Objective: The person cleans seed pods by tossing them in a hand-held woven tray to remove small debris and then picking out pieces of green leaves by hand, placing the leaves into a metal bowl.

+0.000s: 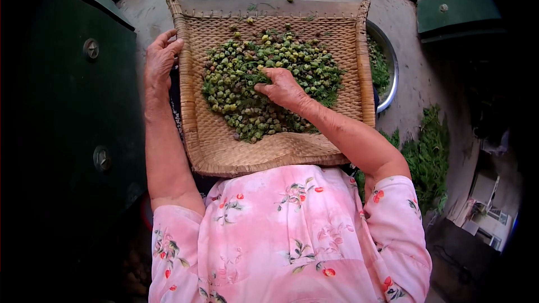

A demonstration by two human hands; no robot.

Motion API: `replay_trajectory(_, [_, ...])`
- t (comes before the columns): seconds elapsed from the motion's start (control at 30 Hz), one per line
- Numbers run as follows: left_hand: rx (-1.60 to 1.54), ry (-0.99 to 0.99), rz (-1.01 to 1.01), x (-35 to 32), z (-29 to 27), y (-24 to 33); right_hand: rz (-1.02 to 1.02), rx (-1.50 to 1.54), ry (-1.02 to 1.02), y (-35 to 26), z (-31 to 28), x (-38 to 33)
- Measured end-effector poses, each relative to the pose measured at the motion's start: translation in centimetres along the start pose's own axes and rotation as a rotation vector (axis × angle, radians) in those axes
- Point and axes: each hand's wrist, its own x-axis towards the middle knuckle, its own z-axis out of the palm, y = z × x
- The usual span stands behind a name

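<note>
A woven winnowing basket point(224, 154) rests on my lap, its open, flat edge away from me. Heaped in its middle are small round green and yellowish buds point(247, 115), with feathery green leaf sprigs point(327, 96) mixed in. At the basket's left rim, my left hand point(161, 59) is closed against the side, fingers curled near the far corner. My right hand point(283, 88) reaches into the heap from the right. Its thumb and forefinger are bent around some leafy green bits; the other fingers are mostly hidden beneath the hand.
To the right, partly behind the basket, a round metal basin point(396, 76) holds more greenery. Cut leafy stalks point(429, 151) lie on the concrete floor point(407, 33) nearby. A dark green door panel point(95, 106) with round metal studs stands close on the left; another green panel point(460, 11) is at the far right.
</note>
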Motion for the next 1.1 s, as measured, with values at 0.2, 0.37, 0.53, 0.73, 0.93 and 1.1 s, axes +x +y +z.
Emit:
replay_trajectory(0.2, [-0.029, 0.015, -0.003, -0.5, 0.5, 0.5, 0.226, 0.512, 0.107, -6.0, -8.7, -1.7])
replay_trajectory(0.37, [-0.021, 0.011, -0.002, -0.4, -0.3, 0.0, -0.078, -0.126, 0.559, -1.3, -18.0, -4.3])
replay_trajectory(0.53, [0.004, 0.0, 0.016, 0.1, 0.2, 0.2, 0.279, -0.857, 0.504, 3.3, -23.2, -8.0])
replay_trajectory(0.73, [0.023, 0.032, 0.028, -0.6, 0.0, 0.0, 0.265, -0.412, 0.021, -3.9, -16.6, -6.1])
replay_trajectory(0.93, [0.042, 0.014, 0.025, -0.9, 0.6, 0.8, 0.22, -0.577, -0.056, 1.1, -9.9, -5.1])
replay_trajectory(1.1, [0.059, 0.064, 0.025, -1.1, 0.4, 0.4, 0.269, 0.286, -0.094, -1.6, -7.2, -2.8])
